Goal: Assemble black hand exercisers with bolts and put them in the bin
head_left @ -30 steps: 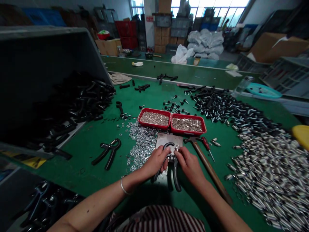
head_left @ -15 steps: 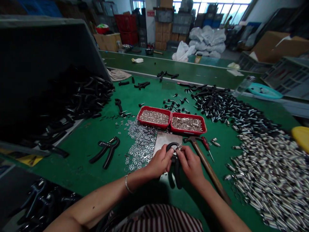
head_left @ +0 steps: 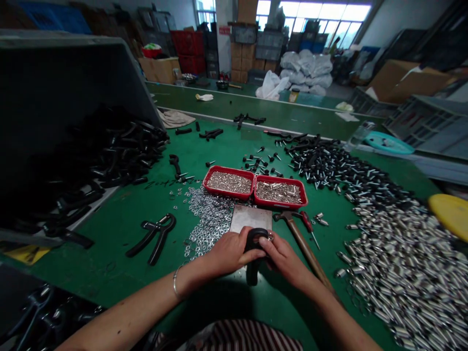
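Note:
My left hand (head_left: 234,249) is wrapped round a black curved-handled tool (head_left: 253,273), holding it over the near edge of a square metal plate (head_left: 250,218). The fingers of my right hand (head_left: 284,254) pinch the top right of the same tool, where a bit of shiny metal shows at the fingertips. The handles point down toward my lap. On the green table to the left lies another black hand gripper (head_left: 158,240), its handles spread. A hammer (head_left: 305,246) and a red-handled screwdriver (head_left: 307,223) lie right of my right hand.
Two red trays (head_left: 228,196) of small metal parts stand beyond the plate. Loose nuts (head_left: 208,219) lie left of it. Metal cylinders (head_left: 405,268) and black-headed bolts (head_left: 340,163) are heaped at right. A grey bin (head_left: 126,53) of black handles stands at left.
The black tool has been turned in my hands, its curved top now facing me more. Both hands have moved slightly lower, and the view has tilted a little.

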